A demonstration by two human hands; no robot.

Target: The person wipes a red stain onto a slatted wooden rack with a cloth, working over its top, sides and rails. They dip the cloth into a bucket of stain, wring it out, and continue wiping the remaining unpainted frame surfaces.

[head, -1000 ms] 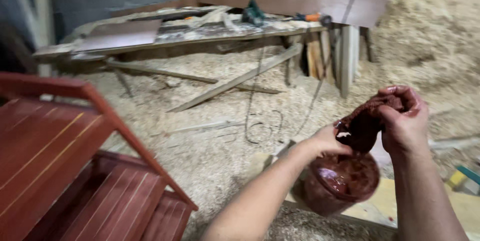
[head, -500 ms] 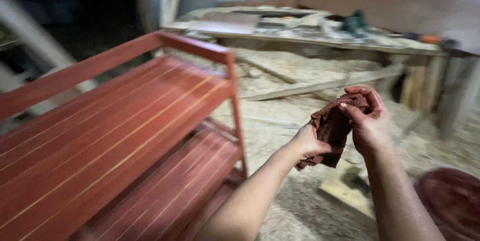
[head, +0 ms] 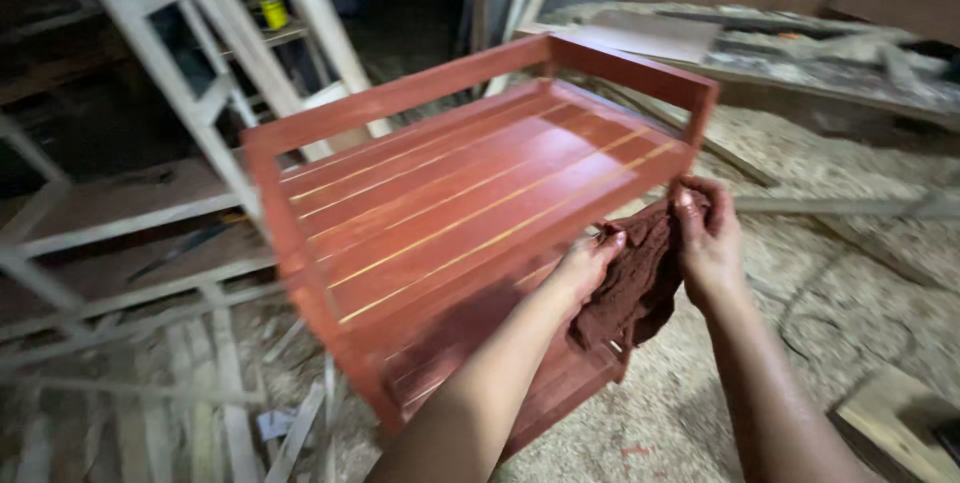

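Both my hands hold a dark red-brown stained rag (head: 640,278) in front of me. My left hand (head: 588,261) grips its left edge and my right hand (head: 708,238) pinches its upper right part. The rag hangs just beside the near right corner of a red-stained wooden rack (head: 450,193) with slatted shelves and raised side rails. The rack's top shelf is glossy, with pale lines between the slats. A lower shelf shows under my left forearm.
An unpainted pale wooden frame (head: 190,93) stands at the left with a yellow can (head: 268,11) on it. A cluttered workbench (head: 800,43) runs along the back right. Sawdust (head: 850,273) covers the floor, with loose slats (head: 230,413) at lower left and a board (head: 895,418) at lower right.
My view has swung left from the bowl of red stain to the red rack, which now fills the middle. Both hands kept hold of the rag and brought it beside the rack's corner.
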